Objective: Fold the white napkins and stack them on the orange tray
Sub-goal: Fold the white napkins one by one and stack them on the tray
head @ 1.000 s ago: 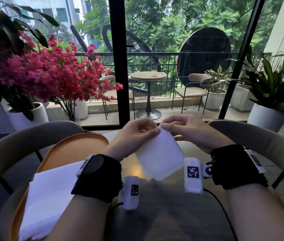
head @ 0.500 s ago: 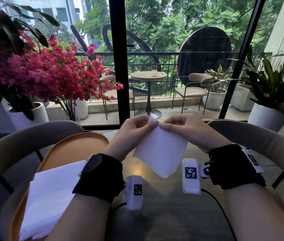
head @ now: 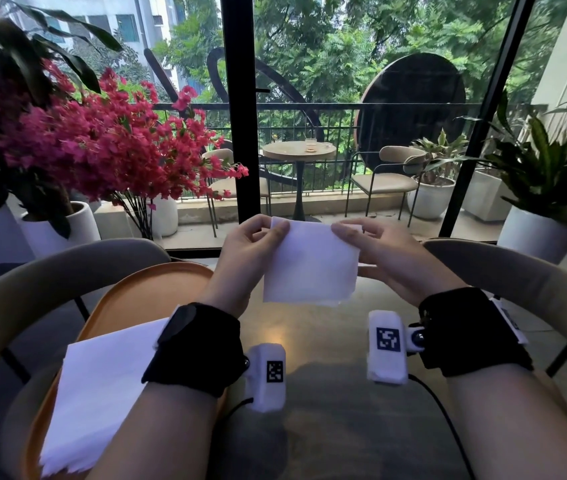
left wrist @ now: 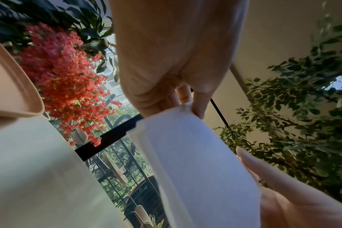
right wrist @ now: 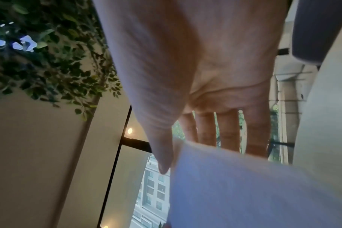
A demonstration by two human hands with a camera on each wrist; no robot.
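A folded white napkin (head: 310, 263) hangs in the air above the table, held up by both hands. My left hand (head: 258, 240) pinches its upper left corner between thumb and fingers. My right hand (head: 365, 244) pinches its upper right edge, thumb on the near side and fingers behind. The left wrist view shows the napkin (left wrist: 195, 162) pinched at its corner. In the right wrist view the napkin (right wrist: 254, 188) lies against the straight fingers (right wrist: 226, 131). To the left, a stack of white napkins (head: 102, 393) lies on the orange tray (head: 143, 292).
The glossy round table (head: 327, 341) lies under my hands. Curved beige chair backs (head: 50, 271) ring it on both sides. Pink flowers (head: 102, 150) in a pot stand at the back left, a green plant in a white pot (head: 545, 202) at the back right, before a glass wall.
Both hands have drawn apart along the napkin's top edge and lifted slightly. The napkin, earlier hanging from one corner as a diamond, now hangs spread out square between them.
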